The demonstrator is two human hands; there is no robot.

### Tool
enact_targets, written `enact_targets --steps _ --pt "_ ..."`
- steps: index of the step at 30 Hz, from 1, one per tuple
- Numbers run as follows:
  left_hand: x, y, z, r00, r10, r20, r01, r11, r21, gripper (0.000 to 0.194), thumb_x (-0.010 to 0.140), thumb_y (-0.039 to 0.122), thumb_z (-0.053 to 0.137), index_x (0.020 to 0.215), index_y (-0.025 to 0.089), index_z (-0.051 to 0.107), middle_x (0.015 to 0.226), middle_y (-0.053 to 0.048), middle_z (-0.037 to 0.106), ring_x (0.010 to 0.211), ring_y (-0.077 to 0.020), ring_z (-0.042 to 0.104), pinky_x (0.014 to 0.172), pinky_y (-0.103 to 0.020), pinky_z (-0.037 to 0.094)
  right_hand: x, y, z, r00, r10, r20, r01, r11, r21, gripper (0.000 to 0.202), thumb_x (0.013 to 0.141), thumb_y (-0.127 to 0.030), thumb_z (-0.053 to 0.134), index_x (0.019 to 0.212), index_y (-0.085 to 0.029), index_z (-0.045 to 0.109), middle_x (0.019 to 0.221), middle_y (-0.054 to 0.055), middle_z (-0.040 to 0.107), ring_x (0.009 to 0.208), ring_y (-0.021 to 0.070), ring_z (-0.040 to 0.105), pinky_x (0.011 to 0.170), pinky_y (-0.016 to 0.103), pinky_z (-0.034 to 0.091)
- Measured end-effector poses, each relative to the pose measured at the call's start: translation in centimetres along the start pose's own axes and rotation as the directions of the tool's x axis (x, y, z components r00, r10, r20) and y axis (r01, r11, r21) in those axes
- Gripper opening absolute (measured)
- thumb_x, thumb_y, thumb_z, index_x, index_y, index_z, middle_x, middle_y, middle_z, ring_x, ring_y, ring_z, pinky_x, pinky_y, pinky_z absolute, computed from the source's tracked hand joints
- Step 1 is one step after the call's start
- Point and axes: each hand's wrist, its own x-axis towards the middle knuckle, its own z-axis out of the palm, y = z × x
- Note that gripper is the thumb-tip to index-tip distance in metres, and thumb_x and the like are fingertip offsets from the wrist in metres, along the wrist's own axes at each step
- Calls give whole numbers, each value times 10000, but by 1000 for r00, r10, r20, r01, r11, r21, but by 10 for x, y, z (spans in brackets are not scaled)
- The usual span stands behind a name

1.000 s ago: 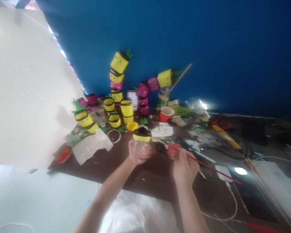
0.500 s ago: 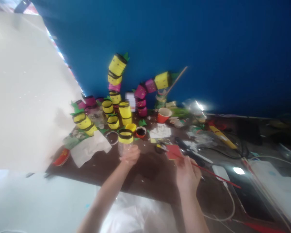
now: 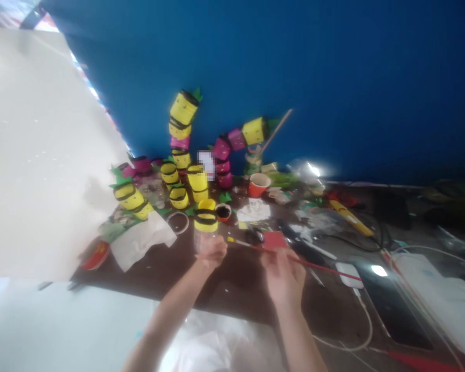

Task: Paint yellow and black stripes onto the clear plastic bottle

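My left hand (image 3: 213,252) is wrapped round the lower part of a clear cup (image 3: 205,221) with a yellow band and a black stripe near its top. Between the fingers of my right hand (image 3: 282,266) is a long thin red brush (image 3: 318,266), its yellow tip pointing left toward the cup. A red square (image 3: 274,240) lies on the table just beyond my right fingers. Behind the held cup stand a yellow cup (image 3: 206,205) and a small red-rimmed container of dark paint (image 3: 223,212).
Yellow and magenta cup chains (image 3: 180,129) stand against the blue wall. A white cloth (image 3: 143,240) and a red lid (image 3: 96,257) lie left. To the right are a red cup (image 3: 259,186), a yellow tool (image 3: 351,218), a white charger (image 3: 349,275) and a dark phone (image 3: 399,310).
My right hand and the brush have moved left, nearer the cup. My left hand and the held cup have shifted slightly right. The camera view has shifted a little.
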Motion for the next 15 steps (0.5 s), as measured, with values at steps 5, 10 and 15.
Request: enact_targets --steps 5,10,15 --pt "-7 -8 10 984 -128 126 127 992 12 510 644 699 599 541 225 441 382 54 357 229 -47 233 243 -212 302 -4 -2 28 998 -27 58 30 999 -39 253 680 -410 755 668 -179 653 509 -14 606 440 111 569 430 232 446" --pt "-6 -4 12 962 -165 219 172 985 -13 486 681 677 568 568 213 480 386 62 318 224 -39 201 237 -206 278 -6 9 30 998 -33 45 37 994 -100 249 698 -409 737 687 -171 663 529 7 637 454 120 587 441 234 465" --pt "-1 -3 10 947 -191 259 201 980 -12 454 702 656 549 625 211 499 412 68 299 224 -28 181 225 -194 182 -3 22 18 999 -45 -8 42 973 -228 251 732 -400 709 731 -154 660 586 33 669 487 138 609 489 268 504"
